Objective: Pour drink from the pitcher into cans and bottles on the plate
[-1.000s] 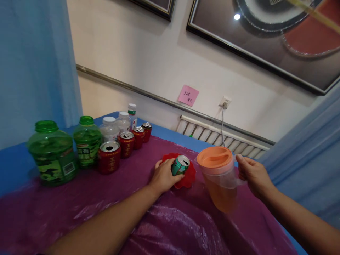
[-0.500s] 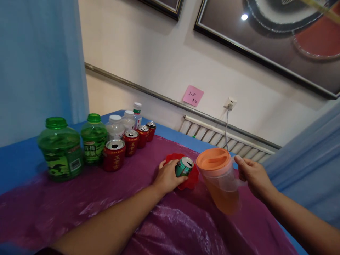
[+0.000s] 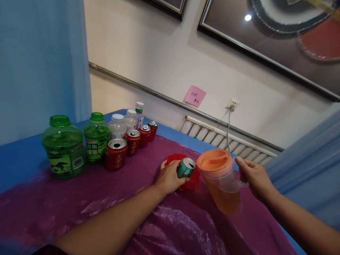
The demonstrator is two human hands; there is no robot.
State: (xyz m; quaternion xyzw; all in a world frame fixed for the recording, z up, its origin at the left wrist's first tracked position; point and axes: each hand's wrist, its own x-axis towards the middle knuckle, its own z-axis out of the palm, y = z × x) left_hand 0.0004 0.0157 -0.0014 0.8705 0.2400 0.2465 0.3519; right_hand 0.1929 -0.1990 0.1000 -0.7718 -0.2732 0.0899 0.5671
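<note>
Holding: hands (image 3: 171,179) (image 3: 256,177) grasping green can (image 3: 186,168), pitcher (image 3: 221,184) | pitcher: amber liquid (image 3: 227,201), orange lid (image 3: 214,160)

single can (image 3: 184,171): over dish (image 3: 196,179)
pitcher (image 3: 221,187): right of dish
can row (image 3: 115,156): on sheet (image 3: 106,194), left of dish
big bottles (image 3: 63,150): left of can row
jars (image 3: 118,128): behind can row
radiator (image 3: 209,136): behind table (image 3: 18,152)
note (image 3: 195,96): on wall (image 3: 148,49), left of socket (image 3: 233,104)

Curtained indoor room, plastic-covered table (image 3: 106,205), wall radiator (image 3: 207,136), framed pictures (image 3: 265,42)
</note>
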